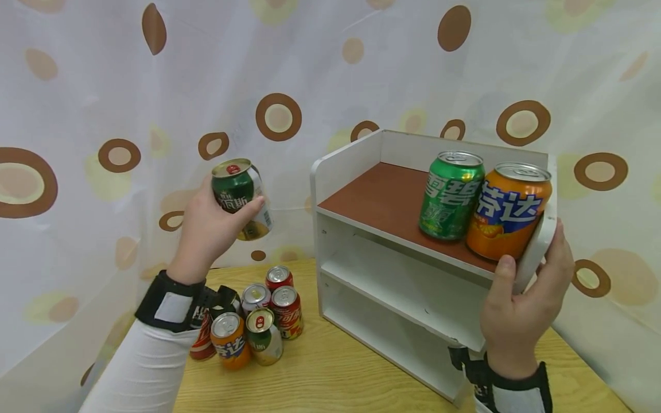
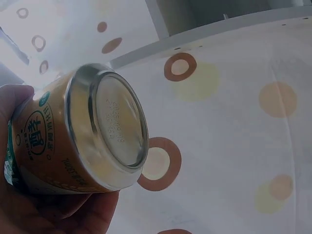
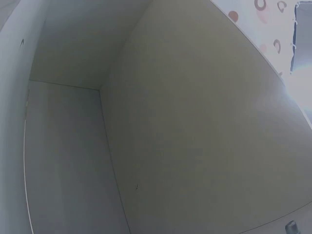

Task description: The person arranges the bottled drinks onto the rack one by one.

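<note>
My left hand [image 1: 203, 232] grips a green and gold drink can [image 1: 234, 192] in the air, left of a white shelf unit [image 1: 323, 258]. In the left wrist view the can's gold base [image 2: 119, 122] faces the camera, with fingers curled round its side. The thumb and fingers of my right hand [image 1: 524, 312] straddle the right side panel of the shelf unit, gripping it near the top board's front corner. Just above that thumb, an orange soda can [image 1: 508, 215] stands on the brown top board [image 1: 372, 195], beside a green soda can [image 1: 450, 198].
Several cans stand grouped on the wooden table [image 1: 320, 376], left of the shelf unit, including an orange can [image 1: 230, 347], a green and gold can [image 1: 265, 341] and a red can [image 1: 288, 312]. A patterned curtain [image 1: 320, 57] hangs behind. The right wrist view shows the shelf's inside panels [image 3: 185, 122].
</note>
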`<state>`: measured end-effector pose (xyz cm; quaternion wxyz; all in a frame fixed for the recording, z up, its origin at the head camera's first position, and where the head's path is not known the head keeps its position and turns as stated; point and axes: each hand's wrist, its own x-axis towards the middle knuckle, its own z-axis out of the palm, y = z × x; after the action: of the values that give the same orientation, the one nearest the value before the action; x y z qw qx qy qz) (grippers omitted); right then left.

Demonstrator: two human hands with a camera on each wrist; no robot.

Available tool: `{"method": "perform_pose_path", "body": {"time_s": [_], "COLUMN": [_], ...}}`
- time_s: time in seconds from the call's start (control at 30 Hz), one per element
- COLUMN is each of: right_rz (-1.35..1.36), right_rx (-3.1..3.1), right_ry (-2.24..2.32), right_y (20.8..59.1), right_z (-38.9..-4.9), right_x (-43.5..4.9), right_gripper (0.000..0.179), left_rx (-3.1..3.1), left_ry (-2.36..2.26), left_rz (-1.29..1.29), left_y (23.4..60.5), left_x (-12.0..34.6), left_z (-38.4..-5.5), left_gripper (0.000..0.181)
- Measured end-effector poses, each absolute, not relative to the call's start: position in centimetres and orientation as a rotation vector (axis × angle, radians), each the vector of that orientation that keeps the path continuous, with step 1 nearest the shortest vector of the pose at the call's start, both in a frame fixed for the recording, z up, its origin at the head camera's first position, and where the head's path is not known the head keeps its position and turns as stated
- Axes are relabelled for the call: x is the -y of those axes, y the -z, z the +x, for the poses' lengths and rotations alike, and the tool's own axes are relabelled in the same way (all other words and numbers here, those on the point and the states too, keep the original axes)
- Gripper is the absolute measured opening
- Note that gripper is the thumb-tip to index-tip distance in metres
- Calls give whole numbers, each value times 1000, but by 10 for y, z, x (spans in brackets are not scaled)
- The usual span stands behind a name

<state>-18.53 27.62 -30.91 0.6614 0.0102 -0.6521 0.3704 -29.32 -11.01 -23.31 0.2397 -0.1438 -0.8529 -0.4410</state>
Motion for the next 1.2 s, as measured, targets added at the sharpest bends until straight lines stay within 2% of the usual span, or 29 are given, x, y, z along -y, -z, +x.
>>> {"method": "perform_pose_path", "body": {"time_s": [0.4,0.77,1.2], "right_rz": [22,25,19], "right_rx": [1469,1467,1478], "right_ry": [-843,-853,-848], "right_y": [306,299,299], "right_z": [-181,-177,-176], "right_x": [-275,-266,-264], "right_gripper": [56,56,55], "left_rx": [2313,2286,2251], "left_ry": [1265,1298,1303], "left_rz": [-449,-476,-544], "left_y": [216,215,216], "left_x": [84,63,47], "left_z": [-296,-307,-299], "left_gripper": [75,71,70]}}
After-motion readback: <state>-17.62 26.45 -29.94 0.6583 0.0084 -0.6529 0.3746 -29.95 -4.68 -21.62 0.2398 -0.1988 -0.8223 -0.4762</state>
